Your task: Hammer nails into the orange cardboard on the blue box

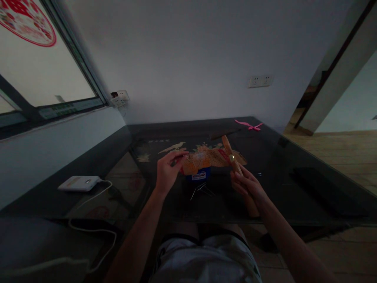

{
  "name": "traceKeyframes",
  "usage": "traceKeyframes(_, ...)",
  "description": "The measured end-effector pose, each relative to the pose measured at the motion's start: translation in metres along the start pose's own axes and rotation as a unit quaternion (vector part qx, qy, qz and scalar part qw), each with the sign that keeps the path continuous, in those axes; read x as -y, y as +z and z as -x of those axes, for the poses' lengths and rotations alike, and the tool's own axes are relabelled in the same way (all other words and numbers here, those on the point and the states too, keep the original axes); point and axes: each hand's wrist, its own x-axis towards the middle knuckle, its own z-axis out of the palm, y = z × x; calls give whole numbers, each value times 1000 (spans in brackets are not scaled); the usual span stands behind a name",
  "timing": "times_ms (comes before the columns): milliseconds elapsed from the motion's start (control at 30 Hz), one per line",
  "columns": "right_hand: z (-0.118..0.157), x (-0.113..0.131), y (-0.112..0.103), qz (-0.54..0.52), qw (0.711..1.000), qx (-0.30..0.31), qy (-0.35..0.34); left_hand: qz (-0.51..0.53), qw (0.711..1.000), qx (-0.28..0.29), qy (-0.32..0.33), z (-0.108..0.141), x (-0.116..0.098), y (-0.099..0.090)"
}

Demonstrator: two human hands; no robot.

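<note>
My right hand point(246, 181) is wrapped round a long wooden stick-like piece point(227, 146) with a brass-coloured band; it tilts up and to the left. At the left end of a crumpled, speckled brown-and-orange strip point(203, 158), my left hand point(170, 169) is closed in a pinch. What lies between those fingertips is too small to make out. The strip reaches across to the wooden piece and lies above a blue box point(198, 175) with a pale label. Several thin metal pieces point(202, 188) lie in front of the box.
A dark table point(165, 208) carries a white device point(79, 183) with a white cable point(91, 200) on the left. A pink ribbon point(250, 125) lies at the back right, and a dark flat object point(326, 192) at the right. Behind stands a wall with sockets point(260, 81).
</note>
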Motion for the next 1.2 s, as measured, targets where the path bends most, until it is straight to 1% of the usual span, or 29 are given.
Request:
traceKeyframes(67,-1,-2,-2,-1,1000,2,-1,-6,1000,-14,21,-23,15,11)
traceKeyframes(133,-2,-3,-3,-4,1000,5,-1,-5,999,-15,29,-38,31,24)
traceKeyframes(200,-1,-3,-4,-6,1000,6,0,-15,999,-6,37,-45,45,35)
traceKeyframes(300,0,-2,-2,-8,1000,2,1,-41,998,9,48,-43,56,43)
traceKeyframes(533,-2,-2,-2,-7,1000,10,1,-96,993,41,52,-33,54,37)
traceKeyframes(633,-2,-4,-3,-5,1000,8,1,-93,993,54,53,-32,56,36)
traceKeyframes(767,0,-2,1,5,1000,-9,8,-93,993,52,54,-30,60,37)
traceKeyframes(1000,1,-2,4,27,1000,0,2,-81,994,58,44,-29,63,39)
traceKeyframes(1100,-1,1,3,69,998,14,1,-73,995,62,19,-30,64,39)
traceKeyframes(1200,-3,17,8,165,986,35,9,-60,996,59,-8,-30,65,38)
